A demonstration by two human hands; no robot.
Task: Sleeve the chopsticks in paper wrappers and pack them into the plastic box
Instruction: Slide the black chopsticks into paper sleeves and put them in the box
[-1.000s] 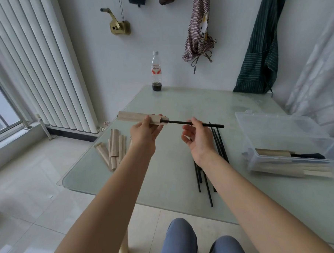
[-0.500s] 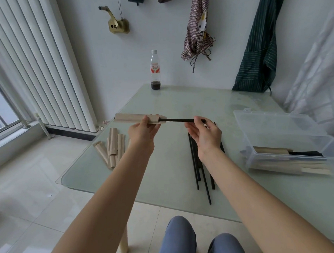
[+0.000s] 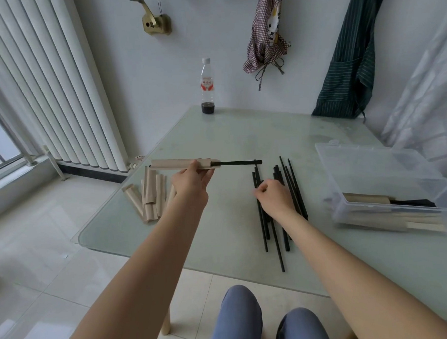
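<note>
My left hand [image 3: 192, 182] holds a beige paper wrapper [image 3: 176, 163] level above the table, with a black chopstick [image 3: 240, 163] sticking out of its right end. My right hand [image 3: 275, 196] rests low on the pile of loose black chopsticks [image 3: 294, 192] on the glass table, fingers curled over them; whether it grips one I cannot tell. Several empty paper wrappers [image 3: 152, 195] lie at the table's left edge. The clear plastic box [image 3: 365, 168] stands open at the right, with sleeved chopsticks [image 3: 367, 201] inside.
The glass table [image 3: 241, 137] has a rounded near-left corner. A plastic bottle [image 3: 207, 86] with dark liquid stands at its far edge by the wall. A white radiator [image 3: 47, 87] lines the left. My knees [image 3: 239, 314] sit under the table's near edge.
The right hand let go of the chopstick's free end and dropped onto the loose chopstick pile. The chopstick sits deeper in the wrapper, which the left hand kept level.
</note>
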